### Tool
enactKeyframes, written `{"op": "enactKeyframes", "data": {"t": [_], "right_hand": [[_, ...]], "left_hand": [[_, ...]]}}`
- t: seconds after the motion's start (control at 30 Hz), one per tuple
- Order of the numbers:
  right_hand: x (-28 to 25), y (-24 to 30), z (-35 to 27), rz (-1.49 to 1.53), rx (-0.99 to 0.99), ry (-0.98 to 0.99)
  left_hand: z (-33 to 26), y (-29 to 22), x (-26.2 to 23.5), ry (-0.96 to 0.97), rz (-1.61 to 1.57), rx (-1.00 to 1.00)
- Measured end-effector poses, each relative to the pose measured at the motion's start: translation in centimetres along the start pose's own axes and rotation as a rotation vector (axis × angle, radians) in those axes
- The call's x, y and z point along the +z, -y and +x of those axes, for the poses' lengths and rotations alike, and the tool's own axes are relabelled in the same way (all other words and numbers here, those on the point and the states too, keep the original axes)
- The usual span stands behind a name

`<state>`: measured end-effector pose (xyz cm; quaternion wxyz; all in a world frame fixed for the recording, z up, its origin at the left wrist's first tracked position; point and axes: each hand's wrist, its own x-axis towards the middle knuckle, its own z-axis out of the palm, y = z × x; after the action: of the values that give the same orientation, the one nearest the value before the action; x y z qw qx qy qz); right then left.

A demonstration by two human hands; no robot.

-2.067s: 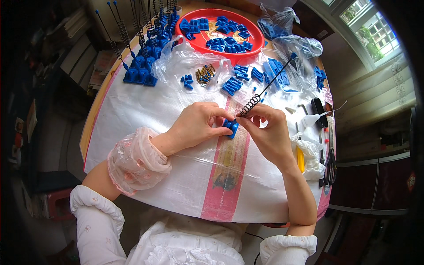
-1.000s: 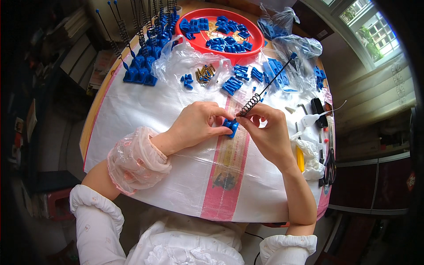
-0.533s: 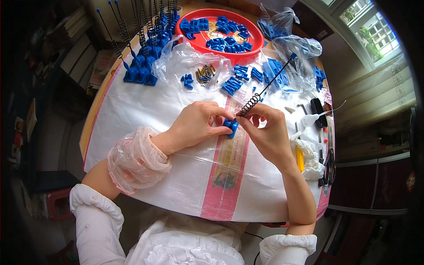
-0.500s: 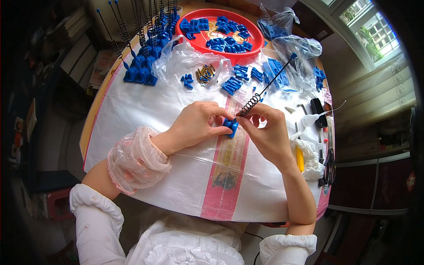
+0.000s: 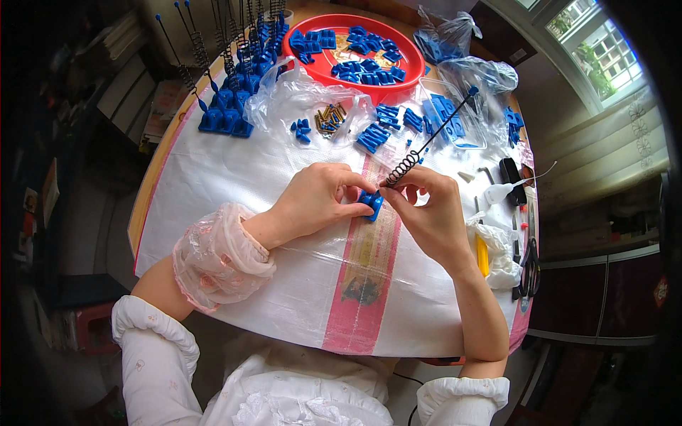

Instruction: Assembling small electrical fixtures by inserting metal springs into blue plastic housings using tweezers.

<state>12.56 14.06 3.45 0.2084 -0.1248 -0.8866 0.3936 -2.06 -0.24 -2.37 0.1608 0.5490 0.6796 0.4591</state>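
Round table (image 5: 234, 177) under white plastic sheeting, window upper right — at centre frame the left hand (image 5: 320, 199) pinches a small blue block (image 5: 371, 204), the right hand (image 5: 426, 213) grips a spring rod (image 5: 426, 145); farther up, a red tray (image 5: 323, 64) of blue pieces

Single head view, looking steeply down, close above table (image 5: 213, 177)

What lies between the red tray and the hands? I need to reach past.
In the head view, loose blue plastic parts and brass screws lie between red tray and hands.
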Motion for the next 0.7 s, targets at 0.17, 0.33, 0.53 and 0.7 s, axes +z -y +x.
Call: {"op": "enactKeyframes", "data": {"t": [0.17,0.33,0.53,0.7], "right_hand": [[0.02,-0.17,-0.02,-0.006,0.001,-0.002],[0.05,-0.21,-0.01,0.000,-0.004,-0.006],[0.06,-0.23,-0.01,0.000,-0.007,-0.008],[0.13,-0.20,0.00,-0.004,-0.005,-0.010]], "left_hand": [[0.03,-0.13,-0.03,0.005,-0.011,-0.013],[0.01,-0.06,0.00,-0.001,-0.016,-0.009],[0.05,-0.06,-0.01,-0.006,0.026,0.014],[0.00,0.18,0.11,-0.010,-0.019,-0.018]]}}
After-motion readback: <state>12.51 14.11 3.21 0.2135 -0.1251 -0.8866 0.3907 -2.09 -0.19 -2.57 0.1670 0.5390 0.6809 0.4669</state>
